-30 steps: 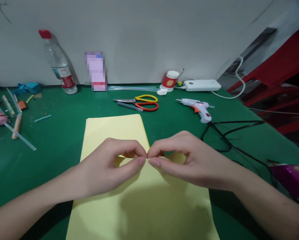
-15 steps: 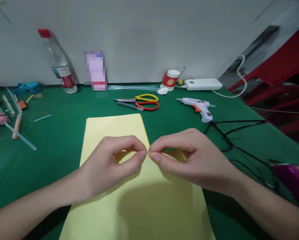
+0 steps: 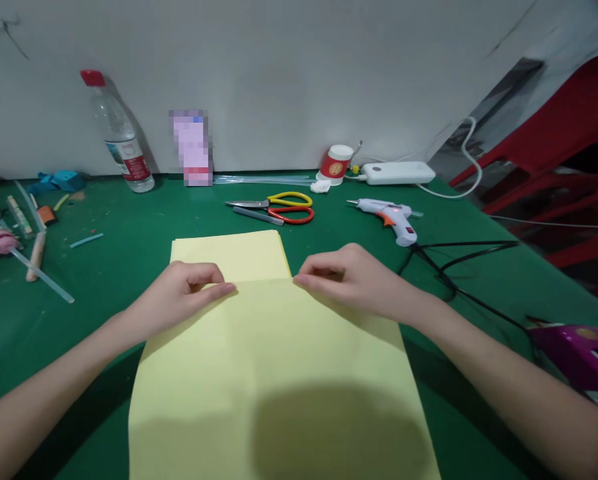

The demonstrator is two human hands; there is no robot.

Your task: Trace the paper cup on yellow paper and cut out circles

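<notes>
Between left hand (image 3: 181, 293) and right hand (image 3: 353, 283) spans yellow paper (image 3: 279, 360), both pinching its edge.

Yellow on green.
The pale yellow paper sheet (image 3: 279, 347) is plain, the flat green table cover (image 3: 129, 227) also; the white plastic glue gun (image 3: 396, 219) has an orange trigger.

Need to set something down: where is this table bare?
Bare green table lies between the bottle, the scissors and the yellow paper, and left of the paper up to the loose sticks. Crowded: left edge, back wall, glue gun and cables at right.
</notes>
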